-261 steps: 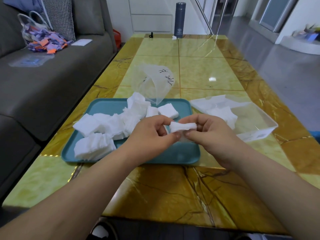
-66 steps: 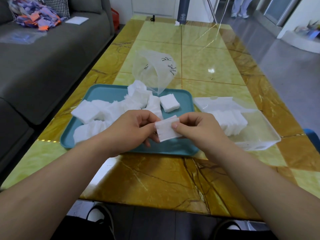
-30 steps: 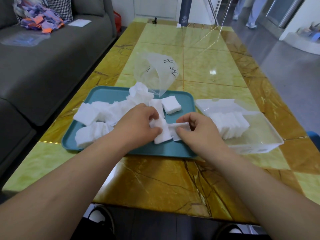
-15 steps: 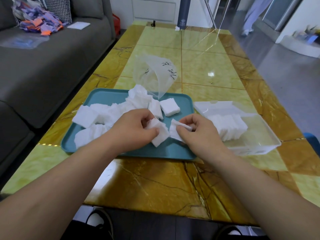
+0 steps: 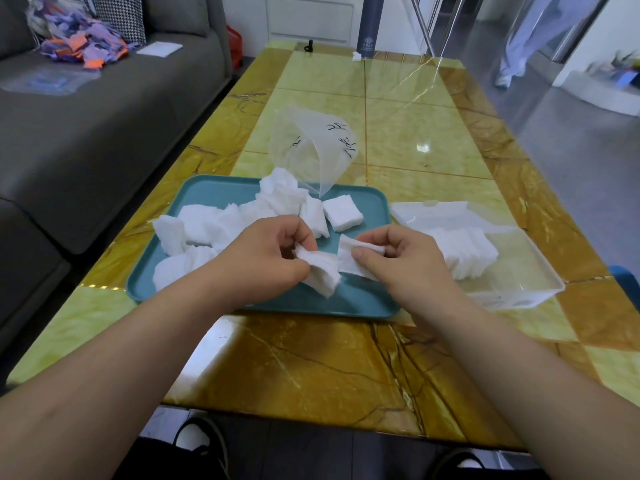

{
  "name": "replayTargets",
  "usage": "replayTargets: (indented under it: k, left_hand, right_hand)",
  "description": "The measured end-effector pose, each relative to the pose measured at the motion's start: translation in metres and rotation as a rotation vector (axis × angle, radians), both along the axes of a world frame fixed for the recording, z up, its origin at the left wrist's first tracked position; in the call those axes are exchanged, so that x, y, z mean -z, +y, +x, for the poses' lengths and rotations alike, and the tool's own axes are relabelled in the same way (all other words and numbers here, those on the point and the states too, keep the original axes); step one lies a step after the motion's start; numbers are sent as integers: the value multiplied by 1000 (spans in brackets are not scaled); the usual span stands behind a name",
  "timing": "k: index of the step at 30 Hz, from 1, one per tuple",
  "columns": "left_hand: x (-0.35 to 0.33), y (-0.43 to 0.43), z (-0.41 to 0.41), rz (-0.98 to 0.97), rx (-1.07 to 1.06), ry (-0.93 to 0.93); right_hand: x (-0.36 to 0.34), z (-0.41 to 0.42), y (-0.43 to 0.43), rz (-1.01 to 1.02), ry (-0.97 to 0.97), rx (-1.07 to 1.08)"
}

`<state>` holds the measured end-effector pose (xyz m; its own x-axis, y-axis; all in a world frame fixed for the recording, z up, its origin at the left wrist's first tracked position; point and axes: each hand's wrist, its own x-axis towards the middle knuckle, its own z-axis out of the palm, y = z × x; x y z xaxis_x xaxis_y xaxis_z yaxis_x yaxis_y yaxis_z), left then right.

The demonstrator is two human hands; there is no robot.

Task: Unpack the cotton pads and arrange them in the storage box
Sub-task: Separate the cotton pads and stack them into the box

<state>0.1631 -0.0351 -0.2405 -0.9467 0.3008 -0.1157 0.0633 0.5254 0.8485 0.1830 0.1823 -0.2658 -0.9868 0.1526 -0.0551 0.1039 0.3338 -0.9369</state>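
A teal tray holds a loose heap of white cotton pads and one neat square stack. Over the tray's front, my left hand grips a small bunch of pads. My right hand pinches a thin pad right beside that bunch. The clear storage box stands to the right of the tray, with a row of pads inside. The empty clear plastic bag stands behind the tray.
The yellow marble table stretches ahead, with a dark bottle at its far end. A grey sofa with coloured scraps runs along the left. A person's legs show at the far right.
Both hands have lifted slightly off the tray. The bunch in my left hand and the pad in my right have drawn a little apart.
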Motion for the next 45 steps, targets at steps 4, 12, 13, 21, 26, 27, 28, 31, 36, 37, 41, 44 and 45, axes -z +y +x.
replayTargets:
  k: [4, 12, 13, 21, 26, 27, 28, 31, 36, 37, 41, 44, 45]
  left_hand:
    - [0, 0, 1, 91, 63, -27]
    - [3, 9, -1, 197, 53, -56]
    - [4, 9, -1, 205, 43, -62]
    - [12, 11, -5, 104, -51, 9]
    - [13, 14, -2, -62, 52, 23]
    - [15, 16, -1, -83, 63, 35]
    - [18, 19, 0, -97, 60, 48]
    - [21, 24, 3, -107, 45, 57]
    - [24, 25, 2, -81, 53, 60]
    - [24, 24, 2, -74, 59, 57]
    - [22, 25, 2, -81, 76, 50]
    - [22, 28, 0, -102, 91, 50]
    - [21, 29, 0, -104, 94, 54]
  right_hand:
    - [-2, 1, -2, -42, -15, -50]
    - [-7, 3, -10, -180, -115, -162]
    - [-6, 3, -9, -183, -124, -169]
    - [-10, 7, 2, -355, -152, -380]
    - [-3, 6, 3, 63, -35, -336]
    - [-2, 6, 3, 124, -25, -333]
    - [-1, 7, 2, 163, -19, -326]
    - [-3, 10, 0, 204, -28, -234]
    - [2, 12, -3, 235, -22, -143]
    - [2, 13, -3, 226, -24, -132]
    - [2, 14, -2, 213, -12, -84]
    - [4, 14, -3, 208, -29, -53]
    - [5, 14, -4, 201, -34, -50]
